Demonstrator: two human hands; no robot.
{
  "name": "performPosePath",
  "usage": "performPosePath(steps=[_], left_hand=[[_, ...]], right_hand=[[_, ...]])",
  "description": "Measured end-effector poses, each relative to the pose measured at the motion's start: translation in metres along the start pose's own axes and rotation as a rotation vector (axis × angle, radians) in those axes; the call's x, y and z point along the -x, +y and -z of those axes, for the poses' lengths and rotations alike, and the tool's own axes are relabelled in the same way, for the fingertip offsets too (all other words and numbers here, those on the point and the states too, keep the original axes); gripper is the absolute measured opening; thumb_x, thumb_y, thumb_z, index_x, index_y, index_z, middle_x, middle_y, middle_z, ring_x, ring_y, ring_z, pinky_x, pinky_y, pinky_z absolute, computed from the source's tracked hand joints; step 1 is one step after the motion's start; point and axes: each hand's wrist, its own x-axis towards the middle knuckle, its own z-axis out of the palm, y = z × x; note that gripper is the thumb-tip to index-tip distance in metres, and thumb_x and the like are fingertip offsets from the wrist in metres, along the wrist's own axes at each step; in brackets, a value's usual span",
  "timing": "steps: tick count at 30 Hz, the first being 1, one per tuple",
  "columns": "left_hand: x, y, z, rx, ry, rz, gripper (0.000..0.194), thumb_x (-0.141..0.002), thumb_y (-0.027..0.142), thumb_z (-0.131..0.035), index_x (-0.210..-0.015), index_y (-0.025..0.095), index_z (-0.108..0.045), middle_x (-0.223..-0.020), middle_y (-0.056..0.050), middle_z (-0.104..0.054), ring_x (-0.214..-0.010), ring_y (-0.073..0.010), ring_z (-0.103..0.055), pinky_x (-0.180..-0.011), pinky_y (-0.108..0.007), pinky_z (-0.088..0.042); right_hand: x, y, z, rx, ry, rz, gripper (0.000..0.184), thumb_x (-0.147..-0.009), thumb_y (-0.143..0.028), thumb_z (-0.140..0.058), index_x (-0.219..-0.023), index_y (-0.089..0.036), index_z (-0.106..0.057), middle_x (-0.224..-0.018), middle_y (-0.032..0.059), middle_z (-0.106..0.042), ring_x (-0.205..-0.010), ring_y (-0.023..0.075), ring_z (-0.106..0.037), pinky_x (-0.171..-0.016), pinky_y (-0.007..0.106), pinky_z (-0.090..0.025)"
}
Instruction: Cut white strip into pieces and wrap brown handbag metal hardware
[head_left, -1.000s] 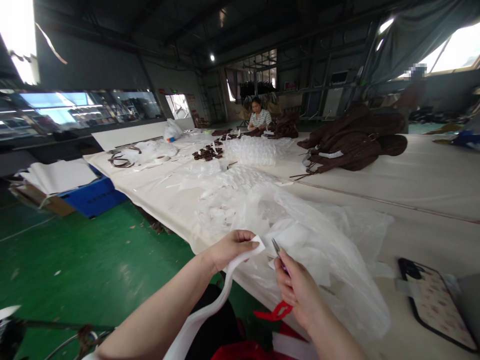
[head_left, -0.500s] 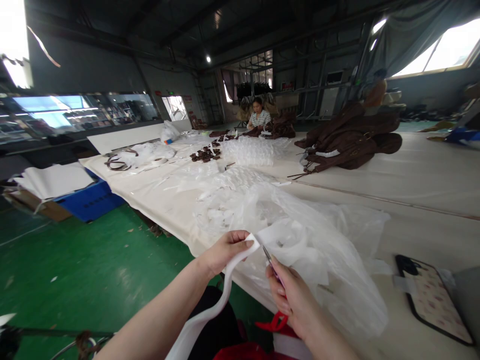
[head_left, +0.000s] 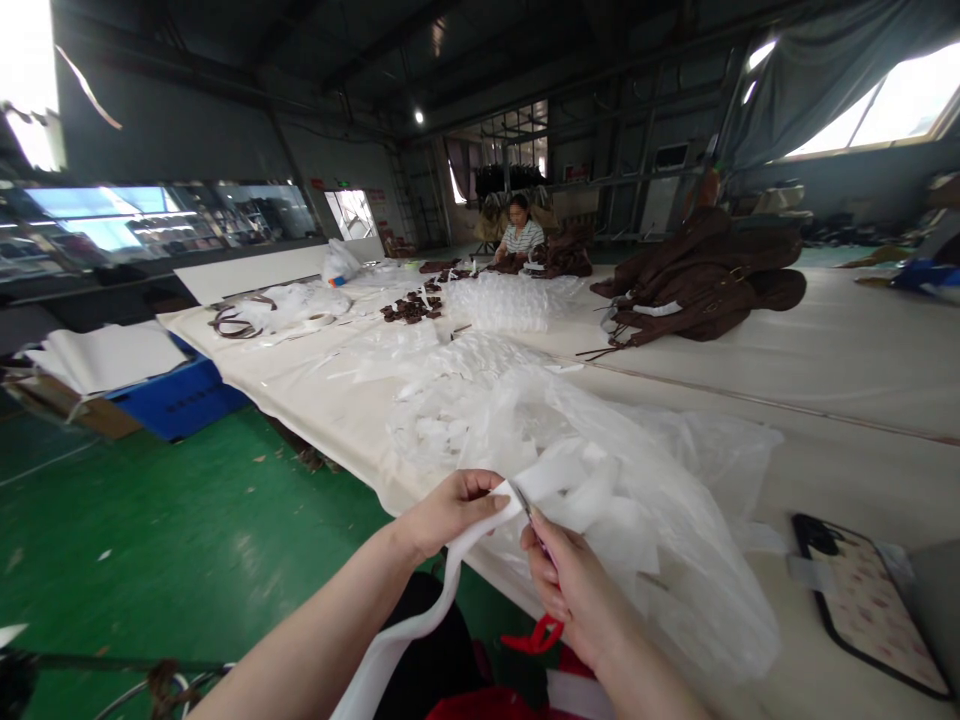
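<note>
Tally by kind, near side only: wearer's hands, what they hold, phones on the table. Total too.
Hands: 2 (left hand, right hand)
Held white strip: 1
Held cutting tool: 1
Phone: 1
Total: 5

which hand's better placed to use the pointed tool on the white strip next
Probably the right hand: it holds the pointed tool, its tip at or very near the end of the white strip. The left hand pinches the strip by that end, so seems better placed for steadying it.
</note>
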Motion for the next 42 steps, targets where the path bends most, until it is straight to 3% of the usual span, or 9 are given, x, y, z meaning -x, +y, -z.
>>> performPosePath(steps=[6,14,23,29,35,42], left_hand=[[0.004,0.005,0.003,-0.105,-0.045,-0.032,0.039,-0.08,0.048,-0.068,-0.089,0.01,-0.069,-0.075,-0.004,-0.062,-0.065,-0.0104,-0.049,-0.061,-0.021,-0.038],[0.023,0.008,0.014,-0.187,0.009,0.017,0.042,-0.081,0.05,-0.066,-0.09,0.009,-0.07,-0.081,-0.007,-0.067,-0.071,-0.0144,-0.054,-0.066,-0.024,-0.041],[0.064,0.0,0.028,-0.226,0.084,0.19,0.047,-0.077,0.057,-0.067,-0.083,0.011,-0.069,-0.069,-0.002,-0.057,-0.061,-0.011,-0.042,-0.057,-0.022,-0.035],[0.071,-0.004,0.028,-0.231,0.112,0.177,0.045,-0.079,0.055,-0.066,-0.082,0.011,-0.067,-0.068,-0.001,-0.053,-0.062,-0.0104,-0.039,-0.058,-0.022,-0.032],[0.061,0.001,0.024,-0.198,0.104,0.138,0.044,-0.078,0.054,-0.067,-0.084,0.01,-0.066,-0.066,0.0,-0.054,-0.058,-0.0092,-0.042,-0.056,-0.022,-0.034],[0.046,0.011,0.021,-0.21,-0.059,0.019,0.041,-0.086,0.048,-0.062,-0.095,0.01,-0.069,-0.085,-0.008,-0.067,-0.074,-0.0152,-0.057,-0.07,-0.025,-0.043]], right_hand=[[-0.003,0.005,-0.005,-0.002,0.038,-0.029,0.054,-0.063,-0.071,-0.07,-0.067,-0.019,-0.054,-0.04,-0.0131,-0.027,-0.028,0.0016,-0.018,-0.031,0.018,-0.007],[-0.007,0.014,-0.027,-0.036,-0.005,-0.092,0.056,-0.06,-0.073,-0.069,-0.066,-0.02,-0.05,-0.038,-0.0143,-0.025,-0.029,0.0017,-0.016,-0.031,0.019,-0.005],[-0.004,0.039,-0.048,-0.042,-0.184,-0.315,0.047,-0.081,-0.065,-0.056,-0.067,-0.02,-0.048,-0.038,-0.0134,-0.028,-0.029,0.0022,-0.015,-0.033,0.02,-0.004],[-0.006,0.053,-0.046,-0.088,-0.202,-0.246,0.056,-0.064,-0.074,-0.066,-0.068,-0.021,-0.048,-0.038,-0.0142,-0.028,-0.029,0.0018,-0.016,-0.031,0.019,-0.005],[-0.003,0.044,-0.045,-0.113,-0.134,-0.159,0.057,-0.061,-0.072,-0.07,-0.067,-0.02,-0.048,-0.039,-0.0145,-0.027,-0.03,0.0008,-0.014,-0.031,0.018,-0.004],[0.001,0.026,-0.037,-0.091,-0.088,-0.131,0.06,-0.056,-0.075,-0.071,-0.068,-0.019,-0.051,-0.04,-0.0139,-0.028,-0.029,0.0008,-0.017,-0.03,0.017,-0.007]])
